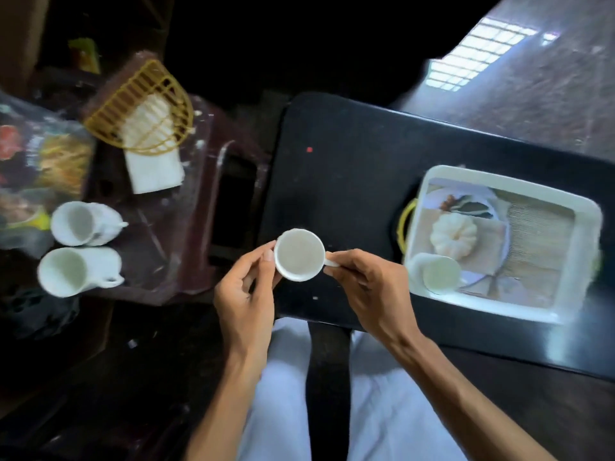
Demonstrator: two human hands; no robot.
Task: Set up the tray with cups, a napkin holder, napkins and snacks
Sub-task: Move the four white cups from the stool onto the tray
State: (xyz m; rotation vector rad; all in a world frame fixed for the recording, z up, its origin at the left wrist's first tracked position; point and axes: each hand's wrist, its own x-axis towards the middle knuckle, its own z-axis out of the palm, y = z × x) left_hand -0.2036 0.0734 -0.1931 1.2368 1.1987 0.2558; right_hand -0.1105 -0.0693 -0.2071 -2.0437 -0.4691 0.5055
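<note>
Holding empty cup [299, 254]: left hand [244, 294] fingers on rim, right hand [369, 287] pinching handle [331, 262]; tray [587, 261] holds second cup [441, 277].

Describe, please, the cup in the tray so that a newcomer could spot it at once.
On the black table, at right, lies a white tray. The cup sits in its near left corner. The held cup and both stool cups are outside it.

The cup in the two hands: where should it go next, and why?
Probably carry the held cup rightward and set it on the tray, beside the cup already there. The right hand pinches its handle, the left hand steadies its rim, and the tray has bare room.
</note>
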